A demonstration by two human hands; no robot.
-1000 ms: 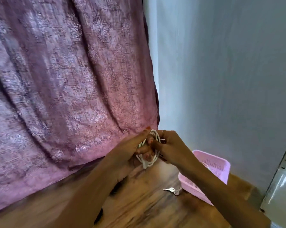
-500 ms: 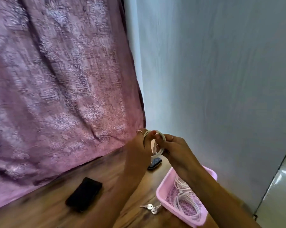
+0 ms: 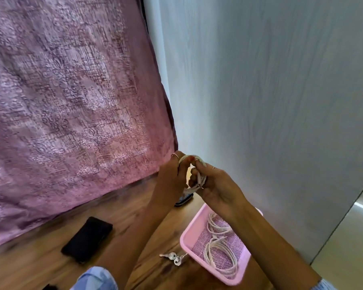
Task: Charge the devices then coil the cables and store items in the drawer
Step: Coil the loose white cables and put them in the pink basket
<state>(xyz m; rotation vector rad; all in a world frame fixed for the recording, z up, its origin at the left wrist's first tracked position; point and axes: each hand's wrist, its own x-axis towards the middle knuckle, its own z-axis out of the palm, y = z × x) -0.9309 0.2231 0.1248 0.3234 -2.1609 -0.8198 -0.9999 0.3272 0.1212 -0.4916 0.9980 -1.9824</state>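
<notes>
A white cable (image 3: 194, 174) is being held as a small coil at the centre of the frame, above the wooden surface (image 3: 134, 206). The left hand (image 3: 172, 178) is closed on the coil's left side, and the right hand (image 3: 214, 185) is clamped on its right side, with the fingers pinching the strands. The loops are best being kept even and the grip firm, so that no turn is slipping loose; the free end should be tucked through before release. Below, at the lower right, two coiled cables (image 3: 220, 248) are lying in a pink basket (image 3: 189, 233). Keys (image 3: 174, 257) are lying just left of it, and a black phone (image 3: 86, 239) is lying at the lower left. A second device (image 3: 183, 200) is partly hidden beneath the hands.
</notes>
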